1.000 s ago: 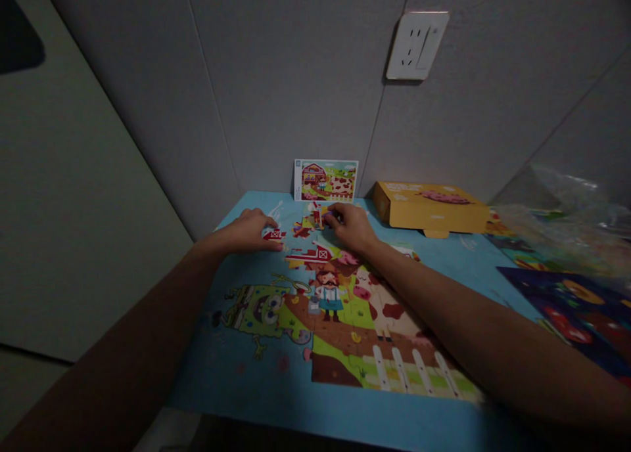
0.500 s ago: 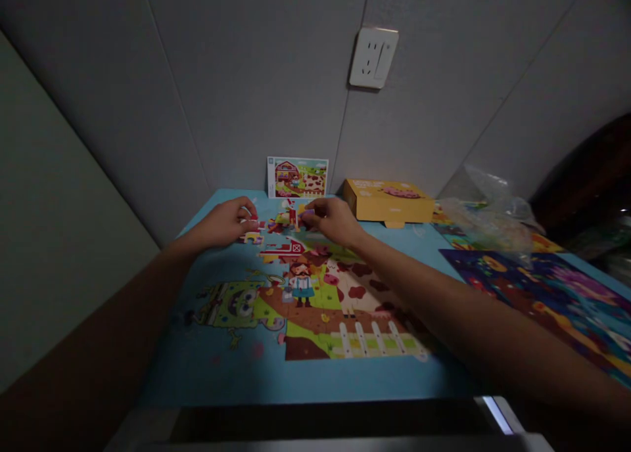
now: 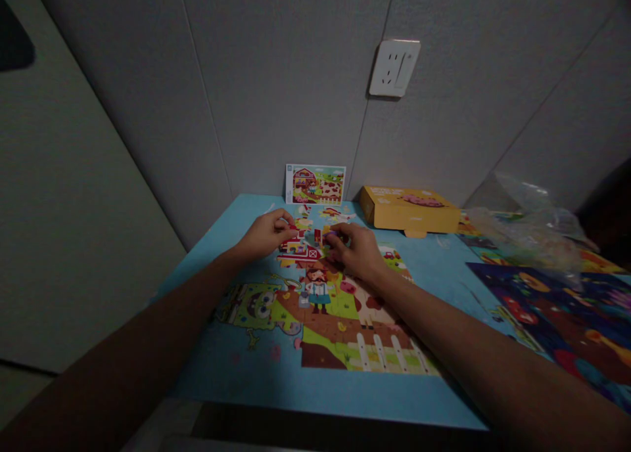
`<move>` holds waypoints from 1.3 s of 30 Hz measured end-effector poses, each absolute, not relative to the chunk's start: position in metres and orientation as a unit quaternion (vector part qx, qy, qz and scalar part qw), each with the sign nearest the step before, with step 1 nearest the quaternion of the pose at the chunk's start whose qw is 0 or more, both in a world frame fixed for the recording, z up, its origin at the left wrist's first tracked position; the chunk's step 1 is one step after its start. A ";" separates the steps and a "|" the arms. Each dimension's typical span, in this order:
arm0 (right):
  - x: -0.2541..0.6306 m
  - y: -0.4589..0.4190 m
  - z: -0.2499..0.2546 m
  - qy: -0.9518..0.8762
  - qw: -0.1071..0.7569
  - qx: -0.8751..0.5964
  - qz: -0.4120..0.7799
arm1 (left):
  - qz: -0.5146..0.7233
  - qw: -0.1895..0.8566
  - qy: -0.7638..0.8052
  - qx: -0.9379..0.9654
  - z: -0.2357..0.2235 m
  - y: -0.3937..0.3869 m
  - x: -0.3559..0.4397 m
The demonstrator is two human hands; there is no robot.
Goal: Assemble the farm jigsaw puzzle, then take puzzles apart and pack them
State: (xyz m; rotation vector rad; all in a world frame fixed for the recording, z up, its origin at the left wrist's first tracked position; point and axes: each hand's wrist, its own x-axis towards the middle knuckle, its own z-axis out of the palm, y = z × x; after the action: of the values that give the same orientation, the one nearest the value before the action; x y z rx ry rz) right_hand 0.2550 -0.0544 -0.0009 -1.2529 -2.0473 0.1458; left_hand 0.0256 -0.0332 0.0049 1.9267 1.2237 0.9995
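Observation:
A partly joined farm jigsaw puzzle [image 3: 325, 355] lies on the blue tabletop [image 3: 276, 396], showing a farmer, a cow and a white fence. My left hand [image 3: 266, 235] pinches a red and yellow puzzle piece [image 3: 294, 246] at the upper left of the joined part, beside the red barn roof. Facing it, my right hand [image 3: 359, 248] is closed on a small puzzle piece [image 3: 319, 237], with red and blue-green showing. My fingers cover part of each piece. Loose puzzle pieces [image 3: 336, 213] lie just beyond my hands.
Against the wall leans a picture card [image 3: 318, 185] of the farm scene. A yellow box [image 3: 414, 210] stands right of it. Clear plastic bags [image 3: 532, 232] and a dark blue picture sheet [image 3: 552, 307] lie on the right. A socket [image 3: 394, 68] is on the wall.
My left hand has brought its piece right and nearer, against the barn part. My right hand has come closer to the joined puzzle with its piece. The whole view has shifted slightly.

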 end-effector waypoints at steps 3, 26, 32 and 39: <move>0.255 -0.053 -0.003 -0.797 0.358 -0.482 0.062 | 0.348 0.301 0.473 0.752 -0.002 -0.030 0.028; 0.259 -0.052 -0.009 -0.797 0.350 -0.474 0.132 | 0.378 0.134 0.503 0.766 0.003 -0.028 0.021; 0.259 -0.054 -0.007 -0.804 0.315 -0.497 0.091 | 0.382 0.166 0.515 0.749 0.001 -0.025 0.020; 0.259 -0.056 -0.003 -0.819 0.282 -0.497 0.049 | 0.372 0.172 0.521 0.749 -0.002 -0.022 0.017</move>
State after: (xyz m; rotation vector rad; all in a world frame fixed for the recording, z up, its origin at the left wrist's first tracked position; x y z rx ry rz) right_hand 0.2594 -0.0562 -0.0035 -1.3313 -2.1931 0.1314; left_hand 0.0168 -0.0225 -0.0017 2.1257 1.4781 1.0571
